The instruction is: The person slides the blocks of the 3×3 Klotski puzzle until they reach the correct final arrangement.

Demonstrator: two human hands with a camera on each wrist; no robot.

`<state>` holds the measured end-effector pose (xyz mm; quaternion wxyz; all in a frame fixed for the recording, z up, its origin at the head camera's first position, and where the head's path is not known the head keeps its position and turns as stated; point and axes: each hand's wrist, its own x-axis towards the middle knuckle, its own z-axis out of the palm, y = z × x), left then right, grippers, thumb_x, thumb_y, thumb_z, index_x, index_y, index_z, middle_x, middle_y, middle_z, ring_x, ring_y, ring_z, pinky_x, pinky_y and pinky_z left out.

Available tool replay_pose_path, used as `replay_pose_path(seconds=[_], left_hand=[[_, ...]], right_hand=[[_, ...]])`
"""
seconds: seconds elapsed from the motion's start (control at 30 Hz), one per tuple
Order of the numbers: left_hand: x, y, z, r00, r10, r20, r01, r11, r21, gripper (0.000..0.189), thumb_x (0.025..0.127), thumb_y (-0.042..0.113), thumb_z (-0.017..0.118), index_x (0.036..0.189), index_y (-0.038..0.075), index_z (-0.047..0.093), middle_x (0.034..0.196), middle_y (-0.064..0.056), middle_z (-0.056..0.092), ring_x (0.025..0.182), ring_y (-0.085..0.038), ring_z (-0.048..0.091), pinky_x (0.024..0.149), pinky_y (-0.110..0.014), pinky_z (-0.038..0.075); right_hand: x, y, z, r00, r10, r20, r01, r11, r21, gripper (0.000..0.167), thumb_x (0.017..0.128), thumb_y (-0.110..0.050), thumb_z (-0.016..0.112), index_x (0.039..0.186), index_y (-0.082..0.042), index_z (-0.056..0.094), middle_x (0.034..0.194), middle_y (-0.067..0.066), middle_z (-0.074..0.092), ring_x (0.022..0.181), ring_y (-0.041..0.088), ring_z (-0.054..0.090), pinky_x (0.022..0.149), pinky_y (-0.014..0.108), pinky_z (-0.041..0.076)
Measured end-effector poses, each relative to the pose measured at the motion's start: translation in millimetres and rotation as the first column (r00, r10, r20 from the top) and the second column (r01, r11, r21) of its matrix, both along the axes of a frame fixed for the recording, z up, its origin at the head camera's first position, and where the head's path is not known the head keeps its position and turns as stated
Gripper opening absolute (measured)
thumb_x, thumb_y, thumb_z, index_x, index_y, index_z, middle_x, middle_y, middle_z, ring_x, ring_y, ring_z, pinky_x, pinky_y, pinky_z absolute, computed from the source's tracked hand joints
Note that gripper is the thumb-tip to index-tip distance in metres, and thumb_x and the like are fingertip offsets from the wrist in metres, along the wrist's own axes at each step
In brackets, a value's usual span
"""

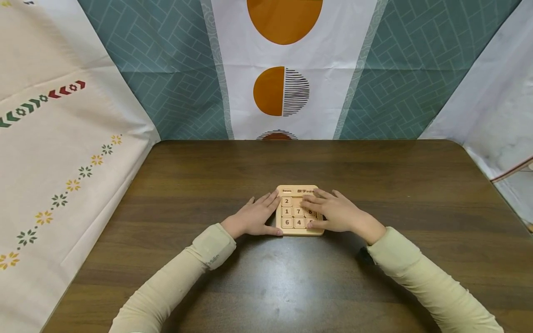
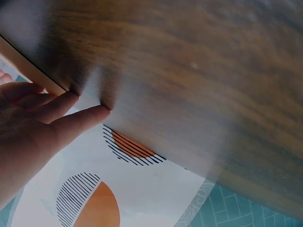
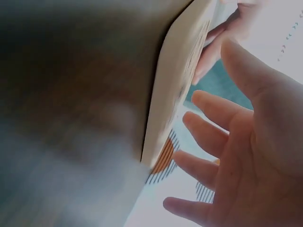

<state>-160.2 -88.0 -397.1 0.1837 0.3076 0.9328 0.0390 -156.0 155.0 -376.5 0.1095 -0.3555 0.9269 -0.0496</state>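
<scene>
A wooden sliding number puzzle (image 1: 302,232) lies flat on the table, with several square tiles in its frame. The top-left tile (image 1: 286,201) shows a 2, with 1 and 6 below it. Along the puzzle's left side rests my left hand (image 1: 256,218), fingers extended and thumb at the near left corner. My right hand (image 1: 339,213) is spread over the puzzle's right side, covering part of the right column. In the right wrist view, its fingers (image 3: 208,132) are apart and slightly bent, with nothing held between them. Whatever lies under the right fingertips in the top row is partly hidden.
The dark wooden table (image 1: 208,175) extends around the puzzle. Behind its far edge hangs a patterned curtain (image 1: 166,92). A white cloth with flower motifs (image 1: 83,185) borders the left side. A dark object (image 1: 365,255) shows under the right wrist.
</scene>
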Motion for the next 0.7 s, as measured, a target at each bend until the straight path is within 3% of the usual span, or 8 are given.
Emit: replay_pose_path(seconds=[0.27,0.7], left_hand=[[-0.2,-1.0,0.1,1.000,-0.003,0.003,0.003,1.000,0.008,0.097,0.080,0.065,0.050,0.147,0.006,0.011,0.152,-0.008,0.000,0.138,-0.025,0.009,0.103,-0.054,0.019],[-0.2,-1.6,-0.6,1.000,-0.001,0.009,0.001,1.000,0.009,0.097,0.080,0.065,0.050,0.147,0.006,0.010,0.152,-0.007,-0.002,0.138,-0.024,0.008,0.103,-0.054,0.019]], right_hand=[[-6.8,-26,0.9,0.995,0.094,-0.017,-0.094,0.996,0.000,0.062,0.087,-0.048,0.054,0.138,-0.015,0.043,0.142,0.005,0.037,0.133,0.032,0.025,0.098,0.061,0.021],[-10.1,-27,-1.2,0.996,0.091,0.011,-0.091,0.994,0.057,0.063,0.087,-0.050,0.052,0.139,-0.016,0.041,0.143,0.004,0.036,0.133,0.031,0.023,0.098,0.061,0.021]])
